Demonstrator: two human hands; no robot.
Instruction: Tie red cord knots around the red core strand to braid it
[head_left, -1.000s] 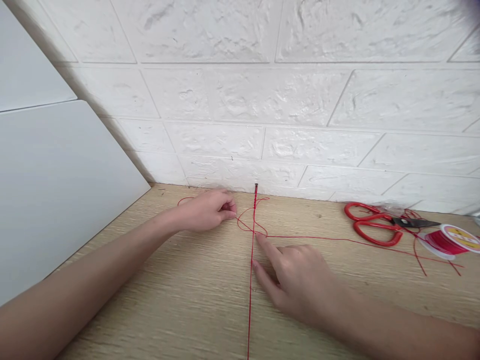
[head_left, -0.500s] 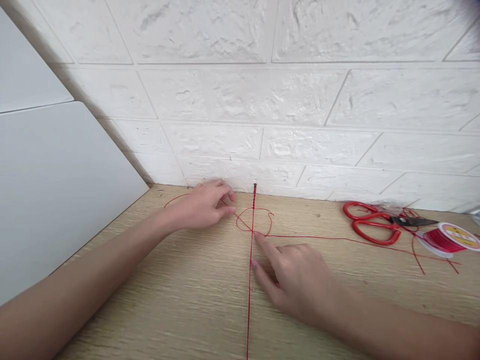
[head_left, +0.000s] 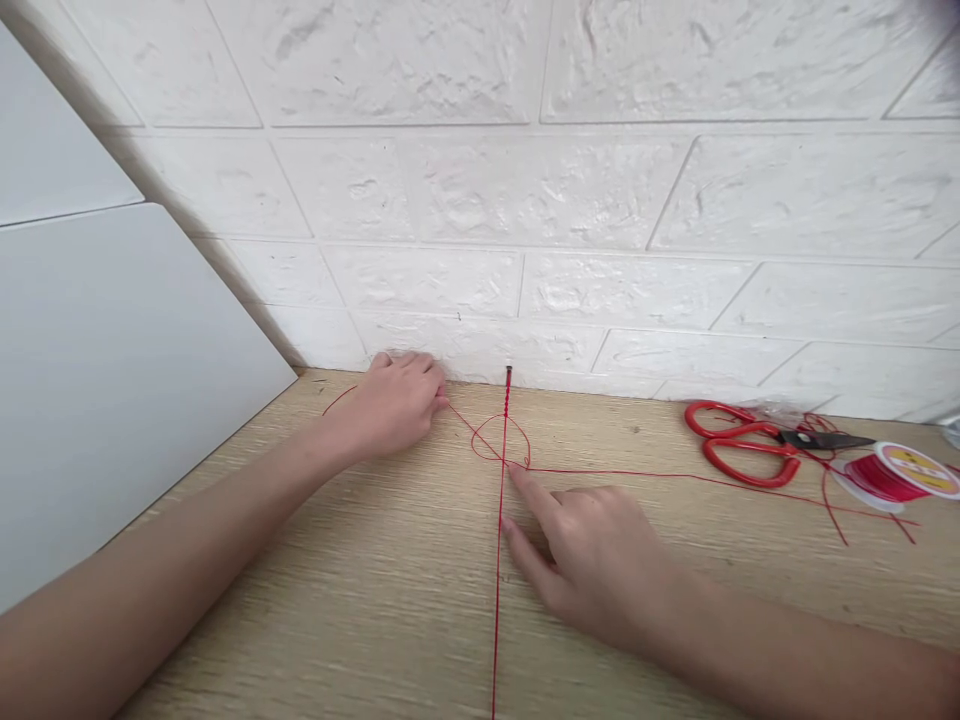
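The left hand (head_left: 397, 400) sits near the back edge of the table (head_left: 337, 620), toward its back left corner, its fingers curled; thumb and forefinger are pressed together on a thin red thread (head_left: 463, 417), drawn straight from the pinch toward the crossing by the right hand (head_left: 600, 555). A red tail of thread (head_left: 339, 400) shows beyond the left wrist, close to the same edge. The right hand lies well forward of that edge with thumb and forefinger spread apart, the other fingers folded under; its forefinger tip presses down at the crossing and its thumb tip touches the long red cord (head_left: 496, 620). That cord runs straight from a small dark peg (head_left: 508, 369) at the middle of the back edge toward the near side, twisted into a short knotted length (head_left: 507, 395) just below the peg. Thin loops bow out either side of it beneath the knots, and one strand runs right from the fingertip, passing in front of red-handled scissors (head_left: 791, 455) and a thread spool (head_left: 892, 478) near the back edge.
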